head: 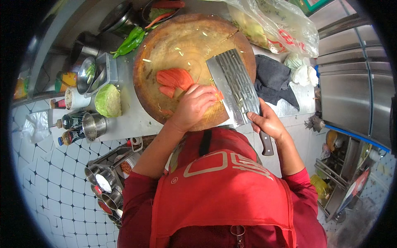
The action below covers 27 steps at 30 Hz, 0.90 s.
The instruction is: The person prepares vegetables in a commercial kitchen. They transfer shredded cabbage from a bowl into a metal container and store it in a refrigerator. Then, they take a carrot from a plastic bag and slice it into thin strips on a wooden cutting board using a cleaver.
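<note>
My right hand (267, 119) grips a Chinese cleaver (234, 82) by its dark handle, thumb against the blade. The blade lies over the right side of a round wooden chopping board (167, 46), and bits of food cling to its face. With bent fingers, my left hand (198, 104) holds orange carrot slices (219, 95) down on the board, close to the cleaver's edge. Just beyond that hand, a fanned pile of carrot slices (175, 78) rests on the wood. Part of the held carrot is hidden under my fingers.
Green peppers (129, 42) and a cut cabbage (108, 100) lie left of the board. A metal cup (94, 126) stands near bottles (70, 121). Right of the board are a black cloth (273, 79) and a plastic bag (276, 24) holding vegetables.
</note>
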### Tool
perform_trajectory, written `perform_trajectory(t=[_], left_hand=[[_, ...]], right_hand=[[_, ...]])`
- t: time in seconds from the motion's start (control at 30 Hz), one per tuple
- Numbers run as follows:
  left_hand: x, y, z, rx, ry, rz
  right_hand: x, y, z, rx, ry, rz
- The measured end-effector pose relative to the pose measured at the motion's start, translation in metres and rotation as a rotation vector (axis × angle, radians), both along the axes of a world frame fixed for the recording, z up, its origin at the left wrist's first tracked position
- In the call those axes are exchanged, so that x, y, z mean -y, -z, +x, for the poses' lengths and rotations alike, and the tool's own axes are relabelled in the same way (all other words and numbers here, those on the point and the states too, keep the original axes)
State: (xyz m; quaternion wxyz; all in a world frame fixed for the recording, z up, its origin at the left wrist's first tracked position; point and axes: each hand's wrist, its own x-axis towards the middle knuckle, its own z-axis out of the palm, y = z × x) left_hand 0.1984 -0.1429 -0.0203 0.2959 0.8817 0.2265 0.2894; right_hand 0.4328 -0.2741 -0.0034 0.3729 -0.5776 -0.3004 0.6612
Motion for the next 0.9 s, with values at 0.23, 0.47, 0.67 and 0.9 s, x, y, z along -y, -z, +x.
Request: perform_trajectory(t=[0.23,0.47,0.67,0.9], left_hand=[[0.002,-0.002,0.002,0.021,-0.014,0.005],[0.002,-0.002,-0.002,0.015,-0.009,-0.014],[0.001,-0.004,0.001,0.054,-0.016,-0.043],[-0.001,-0.003,-0.001,0.059,-0.030,-0.016]], right_hand=[[-0.001,0.010,-0.006,-0.092,0.060,-0.002],[0.000,0.007,0.002,-0.093,0.007,-0.043],[-0.008,0.006,-0.008,-0.094,0.055,-0.019],[-0.009,-0.011,-0.010,0.068,-0.018,-0.002]])
